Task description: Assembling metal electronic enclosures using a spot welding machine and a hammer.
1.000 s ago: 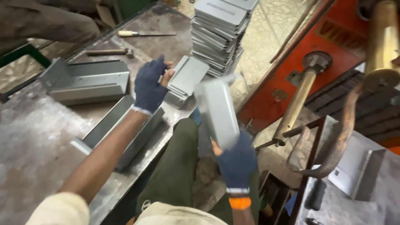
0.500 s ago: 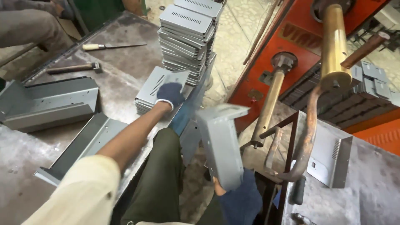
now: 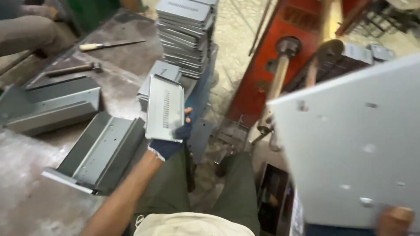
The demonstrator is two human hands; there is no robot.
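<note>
While the left hand (image 3: 171,142) is now lifting a slotted metal plate (image 3: 165,108) off the low stack at frame centre, the right hand (image 3: 391,220) is swinging its clamped grey panel (image 3: 350,148) rightward, filling the frame's right side.

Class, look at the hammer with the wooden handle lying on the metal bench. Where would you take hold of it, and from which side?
Grip the hammer by its wooden handle, near the free end away from the head. It lies flat on the bench, so come down from above and close around the shaft. The head, at the right end, sits closer to the folded metal channel, leaving the handle end more open.
</note>
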